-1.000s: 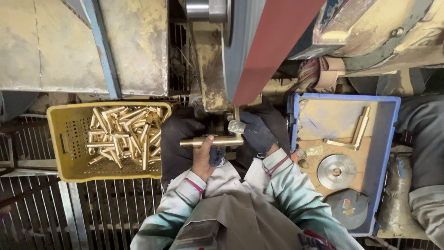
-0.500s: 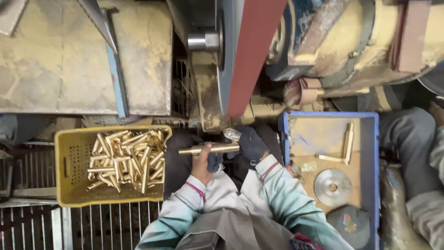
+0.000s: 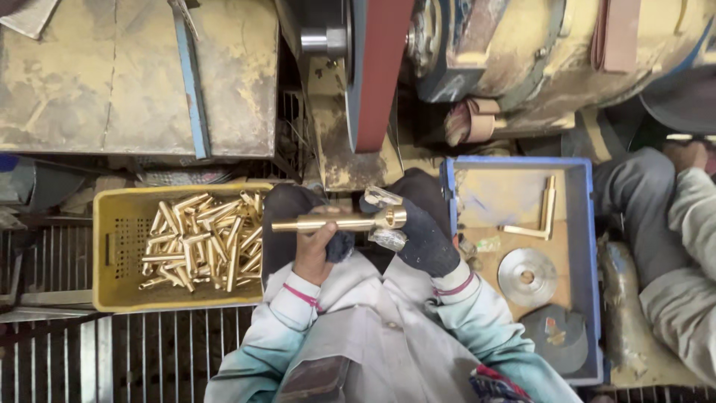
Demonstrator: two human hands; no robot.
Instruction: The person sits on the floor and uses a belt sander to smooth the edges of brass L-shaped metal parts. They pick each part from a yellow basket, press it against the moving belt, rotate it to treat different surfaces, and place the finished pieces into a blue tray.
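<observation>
At the centre of the frame the person holds a brass tube fitting [image 3: 339, 222] level, lying left to right above their lap. The left hand [image 3: 317, 250], bare, is wrapped around the middle of the tube from below, fingers closed on it and a scrap of dark cloth bunched beside the palm. The right hand [image 3: 418, 235], in a dark glove with taped fingertips, is closed on the wider right end of the same fitting.

Left of the hands, a yellow plastic crate [image 3: 112, 246] holds a loose heap of similar brass tubes [image 3: 201, 242]. Right of the hands, a blue tray [image 3: 589, 224] holds an L-shaped brass piece [image 3: 541, 220] near its top, a round metal disc [image 3: 527, 277] in the middle and a dark grey disc [image 3: 556, 336] at its lower end.

Above the fitting, a reddish-brown sanding belt [image 3: 377, 75] runs down from the top edge on a dust-caked machine [image 3: 522, 52]. At the right edge, another person's sleeve [image 3: 686, 254] comes into view.
</observation>
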